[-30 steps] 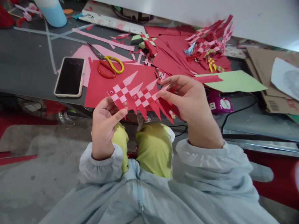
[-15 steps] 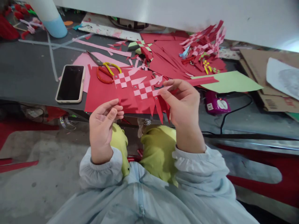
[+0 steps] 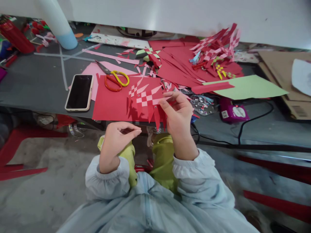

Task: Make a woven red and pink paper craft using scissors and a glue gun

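Note:
My right hand (image 3: 181,113) pinches pink and red paper strips at one end of a woven paper fish (image 3: 145,98). The fish has a pink and red checkered body, pointed strip ends and small round eyes, and hangs in front of a red paper sheet (image 3: 107,108). Part of it is hidden behind my fingers. Lower and to the left, my left hand (image 3: 120,139) is closed in a pinch, thumb against fingertips, apart from the fish. Whatever lies between those fingertips, if anything, is too small to make out.
Scissors (image 3: 116,81) with red and yellow handles lie on the sheet, beside a phone (image 3: 79,93). Behind are paper scraps, woven pieces (image 3: 216,48) and a bottle (image 3: 65,35). Rightward are green paper (image 3: 252,87), a purple device (image 3: 233,111) with a cable, and cardboard (image 3: 274,71).
My left hand has dropped and turned palm-down, keeping its pinch. My right hand has moved slightly left and down, and the fish has turned. The view has shifted a little.

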The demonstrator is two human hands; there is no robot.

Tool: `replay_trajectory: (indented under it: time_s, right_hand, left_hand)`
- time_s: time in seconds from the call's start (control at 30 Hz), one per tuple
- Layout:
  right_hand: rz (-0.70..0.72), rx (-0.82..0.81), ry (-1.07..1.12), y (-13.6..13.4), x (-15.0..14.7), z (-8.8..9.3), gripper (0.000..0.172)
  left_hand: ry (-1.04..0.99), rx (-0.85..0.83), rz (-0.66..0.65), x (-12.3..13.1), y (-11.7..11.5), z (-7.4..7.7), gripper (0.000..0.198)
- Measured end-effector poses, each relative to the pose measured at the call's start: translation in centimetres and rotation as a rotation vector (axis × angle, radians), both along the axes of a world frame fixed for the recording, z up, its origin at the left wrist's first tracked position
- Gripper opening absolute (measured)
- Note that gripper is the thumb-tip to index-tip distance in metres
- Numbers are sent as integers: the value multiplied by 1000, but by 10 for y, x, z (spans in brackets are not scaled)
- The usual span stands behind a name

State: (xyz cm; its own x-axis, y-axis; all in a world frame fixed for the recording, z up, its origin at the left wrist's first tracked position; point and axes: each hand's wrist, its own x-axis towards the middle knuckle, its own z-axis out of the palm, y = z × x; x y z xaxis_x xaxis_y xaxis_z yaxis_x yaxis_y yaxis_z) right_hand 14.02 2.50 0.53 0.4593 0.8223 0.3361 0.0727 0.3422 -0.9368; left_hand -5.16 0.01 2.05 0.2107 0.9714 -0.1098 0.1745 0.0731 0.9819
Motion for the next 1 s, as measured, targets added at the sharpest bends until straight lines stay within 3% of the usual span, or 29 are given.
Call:
replay_trajectory:
  time_s: [0.2, 0.33, 0.43, 0.53, 0.67, 0.8, 1.0]
  right_hand:
    - [11, -36, -32, 0, -5, 0, 16]
    - [13, -19, -1, 0, -5, -2, 16]
    - [21, -24, 34, 0, -5, -3, 19]
    - [36, -32, 50, 1, -5, -4, 23]
    - [72, -21, 49, 0, -5, -6, 24]
    - [137, -16, 60, -3, -5, -5, 21]
    - [173, -36, 8, -6, -8, -4, 23]
  left_hand:
    - [261, 132, -335, -2, 3, -3, 16]
    - [369, 107, -444, 1, 4, 0, 18]
    - [401, 76, -471, 3, 5, -1, 32]
    - [278, 51, -361, 3, 6, -5, 14]
    - [-67, -107, -74, 3, 8, -7, 38]
    - [-300, -137, 140, 8, 8, -3, 39]
    - [-345, -124, 235, 13, 9, -2, 28]
